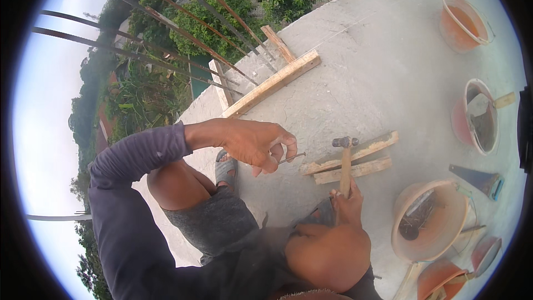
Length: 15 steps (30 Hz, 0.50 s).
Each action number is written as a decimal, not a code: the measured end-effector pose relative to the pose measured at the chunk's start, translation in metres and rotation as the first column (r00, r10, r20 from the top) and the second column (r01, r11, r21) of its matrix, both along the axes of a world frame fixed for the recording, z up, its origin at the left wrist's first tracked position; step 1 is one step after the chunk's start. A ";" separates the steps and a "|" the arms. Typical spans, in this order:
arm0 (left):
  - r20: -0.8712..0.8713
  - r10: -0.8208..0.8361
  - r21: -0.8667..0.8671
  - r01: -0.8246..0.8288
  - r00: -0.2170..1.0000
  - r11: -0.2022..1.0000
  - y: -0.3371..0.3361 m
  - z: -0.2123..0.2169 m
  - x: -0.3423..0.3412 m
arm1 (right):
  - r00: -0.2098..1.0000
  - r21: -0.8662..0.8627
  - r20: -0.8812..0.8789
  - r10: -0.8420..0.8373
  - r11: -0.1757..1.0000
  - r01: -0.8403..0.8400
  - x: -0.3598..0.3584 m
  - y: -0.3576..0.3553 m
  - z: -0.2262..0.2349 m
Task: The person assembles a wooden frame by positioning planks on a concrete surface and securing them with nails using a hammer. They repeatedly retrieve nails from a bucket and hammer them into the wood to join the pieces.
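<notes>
My left hand (247, 139) is raised over the concrete, its fingers pinched on a thin nail (298, 156) that points to the right. Lower and to the right, my right hand (350, 206) grips the wooden handle of a hammer (345, 173), whose dark metal head is uppermost. Behind the hammer lie two short wooden battens, a farther one (377, 143) and a nearer one (369, 168), side by side on the slab. The hammer handle crosses in front of both battens in this view.
A wooden frame (277, 83) stands by the slab's edge, beside tall rusty rebars (205, 44). At right are an orange bucket (463, 25), a bucket with grey contents (459, 116), a handsaw (474, 180) and a wide basin (402, 216) holding nails. More containers stand at lower right.
</notes>
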<state>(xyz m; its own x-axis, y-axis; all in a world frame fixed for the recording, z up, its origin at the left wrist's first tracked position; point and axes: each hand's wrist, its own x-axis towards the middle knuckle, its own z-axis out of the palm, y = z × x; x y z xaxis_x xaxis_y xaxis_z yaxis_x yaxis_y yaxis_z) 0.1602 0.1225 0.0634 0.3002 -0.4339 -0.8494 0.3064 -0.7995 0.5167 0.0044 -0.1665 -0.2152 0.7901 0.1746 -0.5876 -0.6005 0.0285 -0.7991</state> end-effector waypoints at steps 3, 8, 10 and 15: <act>0.060 0.035 0.042 -0.037 0.998 0.998 0.083 -0.004 -0.023 | 0.991 -0.140 0.082 0.103 0.986 -0.091 0.021 0.017 0.015; 0.145 0.261 0.027 -0.267 0.955 0.963 0.215 -0.027 -0.070 | 0.947 -0.274 0.084 0.311 0.921 -0.278 0.062 0.057 0.041; 0.159 0.409 -0.100 -0.398 0.898 0.912 0.258 -0.046 -0.082 | 0.916 -0.340 0.048 0.397 0.869 -0.359 0.073 0.074 0.055; 0.148 0.731 -0.330 -0.663 0.666 0.672 0.364 -0.119 -0.109 | 0.825 -0.512 0.046 0.563 0.722 -0.464 0.080 0.123 0.081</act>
